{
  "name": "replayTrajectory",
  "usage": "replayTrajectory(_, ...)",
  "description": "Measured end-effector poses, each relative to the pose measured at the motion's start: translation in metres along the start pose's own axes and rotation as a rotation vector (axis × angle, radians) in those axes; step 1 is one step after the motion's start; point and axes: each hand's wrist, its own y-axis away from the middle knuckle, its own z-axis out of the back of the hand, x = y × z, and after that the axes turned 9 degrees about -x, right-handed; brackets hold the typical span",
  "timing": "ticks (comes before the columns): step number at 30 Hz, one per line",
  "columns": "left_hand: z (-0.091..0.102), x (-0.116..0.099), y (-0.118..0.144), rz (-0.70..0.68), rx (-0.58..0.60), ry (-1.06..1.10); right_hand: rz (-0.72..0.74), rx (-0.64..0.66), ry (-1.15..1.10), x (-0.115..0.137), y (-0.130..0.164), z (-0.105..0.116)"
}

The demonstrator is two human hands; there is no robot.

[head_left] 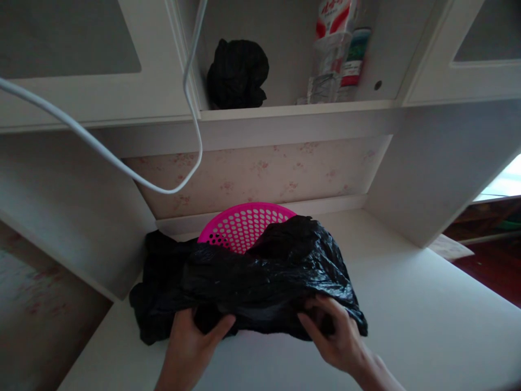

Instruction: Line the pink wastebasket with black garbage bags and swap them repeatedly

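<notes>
Lying crumpled across the front of a white desk [427,326], a black plastic bag [252,282] spreads from the left corner towards the middle, its glossy folds heaped over the near side of a pink perforated basket [244,225]. Only the basket's far rim and holed wall show above the plastic. The bag's near edge is held by both hands. The left hand [191,339] has its fingers curled into the plastic and its thumb pressed against the edge, pinching a fold. The right hand [337,334] grips the bag a little apart from it, its fingers bent and tucked under the bunched edge.

Behind the basket, a strip of pale flowered wallpaper [260,174] backs the desk recess. A white cable [122,165] hangs in a loop in front of it. On the open shelf [293,110] above sits a second dark crumpled bundle [237,73], well apart from a clear bottle [329,65] and a red-and-white carton [336,16] standing together to the right. White cabinet doors [81,60] flank the shelf.
</notes>
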Motion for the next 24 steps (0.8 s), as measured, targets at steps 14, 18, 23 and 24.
replayTrajectory(14, 0.036, -0.047, -0.032, -0.069, -0.152, -0.227, -0.133, -0.032, -0.289, 0.049, -0.085, 0.033)
replayTrajectory(18, 0.042, -0.077, -0.039, -0.405, -0.190, -0.281, -0.056, 0.293, -0.117, 0.062, -0.112, 0.035)
replayTrajectory(23, 0.039, -0.115, -0.075, -0.329, 0.271, 0.059, -0.018, 0.389, 0.019, 0.079, -0.145, 0.023)
replayTrajectory(24, 0.038, -0.118, -0.085, -0.302, 0.331, 0.051, 0.002, 0.389, 0.048, 0.081, -0.151, 0.021)
